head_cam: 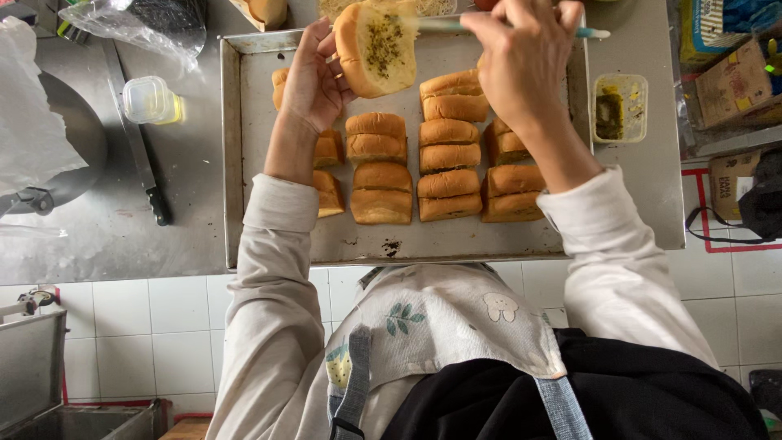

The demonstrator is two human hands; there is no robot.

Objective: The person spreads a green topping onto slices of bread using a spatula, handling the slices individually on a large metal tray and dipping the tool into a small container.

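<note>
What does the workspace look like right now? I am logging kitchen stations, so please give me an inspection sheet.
Surface: steel table, smeared, with a baking tray on it.
Job's things: left hand holds an opened bun with green herb spread on its cut face; right hand grips a brush against it. Rows of closed buns fill the tray. An open tub of green spread stands right of the tray.
Clutter: knife, small lidded container, plastic bag, crumbs on the tray.
Hands: both bare, both occupied.
Cables: nothing seen.
Surroundings: white tiled floor, cardboard boxes at right, apron.
</note>
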